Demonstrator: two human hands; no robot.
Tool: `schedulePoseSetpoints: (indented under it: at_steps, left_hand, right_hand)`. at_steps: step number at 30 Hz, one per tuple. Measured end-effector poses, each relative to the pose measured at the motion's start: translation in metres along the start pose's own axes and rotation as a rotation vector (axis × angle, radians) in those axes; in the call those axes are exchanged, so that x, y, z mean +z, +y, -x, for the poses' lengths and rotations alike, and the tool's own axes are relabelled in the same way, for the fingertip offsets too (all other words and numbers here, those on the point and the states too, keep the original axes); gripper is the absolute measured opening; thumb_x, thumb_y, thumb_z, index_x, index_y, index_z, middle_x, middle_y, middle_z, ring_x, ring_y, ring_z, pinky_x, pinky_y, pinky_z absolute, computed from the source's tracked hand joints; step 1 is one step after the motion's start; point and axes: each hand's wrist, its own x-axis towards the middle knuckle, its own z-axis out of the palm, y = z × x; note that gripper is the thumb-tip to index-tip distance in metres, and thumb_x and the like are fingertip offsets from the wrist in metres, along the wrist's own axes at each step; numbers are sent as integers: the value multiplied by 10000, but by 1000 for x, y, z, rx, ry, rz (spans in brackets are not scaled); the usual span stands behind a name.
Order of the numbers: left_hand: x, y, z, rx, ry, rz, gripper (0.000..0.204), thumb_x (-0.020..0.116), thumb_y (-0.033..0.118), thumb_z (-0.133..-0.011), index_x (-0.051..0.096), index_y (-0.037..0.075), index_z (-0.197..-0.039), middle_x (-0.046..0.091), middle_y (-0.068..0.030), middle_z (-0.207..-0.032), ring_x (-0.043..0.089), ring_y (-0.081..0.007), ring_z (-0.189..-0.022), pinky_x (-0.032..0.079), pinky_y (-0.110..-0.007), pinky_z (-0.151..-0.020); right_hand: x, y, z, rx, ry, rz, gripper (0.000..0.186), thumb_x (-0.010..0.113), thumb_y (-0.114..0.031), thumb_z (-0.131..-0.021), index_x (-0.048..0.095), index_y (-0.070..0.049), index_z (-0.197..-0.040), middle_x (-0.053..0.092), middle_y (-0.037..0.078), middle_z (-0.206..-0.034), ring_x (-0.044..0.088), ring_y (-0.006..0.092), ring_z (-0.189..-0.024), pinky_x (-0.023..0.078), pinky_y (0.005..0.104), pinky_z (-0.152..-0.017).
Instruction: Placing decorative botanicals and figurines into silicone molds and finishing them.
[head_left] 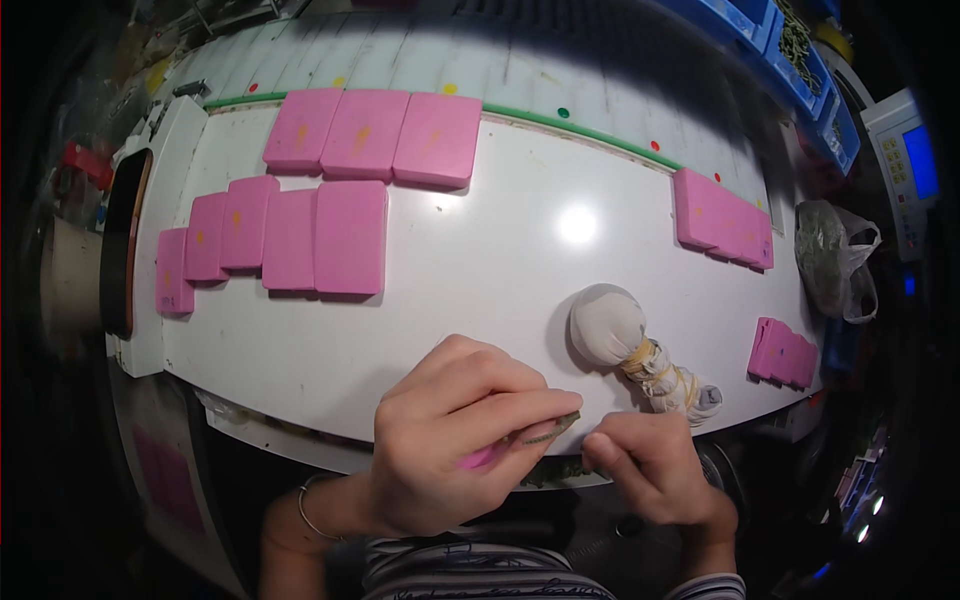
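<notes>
White counter (480,260) spreads beyond your left grip (450,435), pinching a greenish strip (550,431) at its fingertips; your right grip (655,470) curls beside it, contents unclear. Strip handling appears underway; the next move likely needs steadiness.

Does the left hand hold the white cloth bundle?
No, the cloth bundle lies on the white table, while the left hand pinches a small thin piece.

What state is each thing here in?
Left hand: closed around a pink piece, mostly hidden
Greenish strip: poking out from left hand
Right hand: curled; any contents hidden
Cloth bundle: tied with bands, lying down
Pink blocks: set in groups
Plastic bag: crumpled
Blue screen: lit
Phone-like device: screen dark
</notes>
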Motion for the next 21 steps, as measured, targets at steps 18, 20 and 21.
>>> schedulePoseSetpoints:
  at_steps: [18,20,21]
  left_hand:
    - [-15,8,7,-139,52,120,172,699,-33,-677,676,30,-835,616,-64,-825,587,-168,-737,483,-262,-644]
    - [-37,9,13,-259,150,312,113,625,10,-783,636,-22,-891,634,-102,-890,605,-146,-795,489,-248,-715]
    - [-49,6,17,-299,232,325,151,604,37,-808,627,-31,-942,634,-102,-897,605,-145,-797,483,-242,-720]
  right_hand:
    - [24,-8,-17,29,99,-709,197,465,-52,-924,561,53,-1060,630,78,-797,560,67,-605,400,168,-478]
    - [38,-19,-16,40,108,-727,181,480,-42,-915,575,52,-1037,630,79,-789,563,69,-607,412,173,-482]
    - [45,-22,-18,17,43,-569,160,500,-32,-902,593,45,-1007,632,77,-779,568,71,-607,427,181,-490]
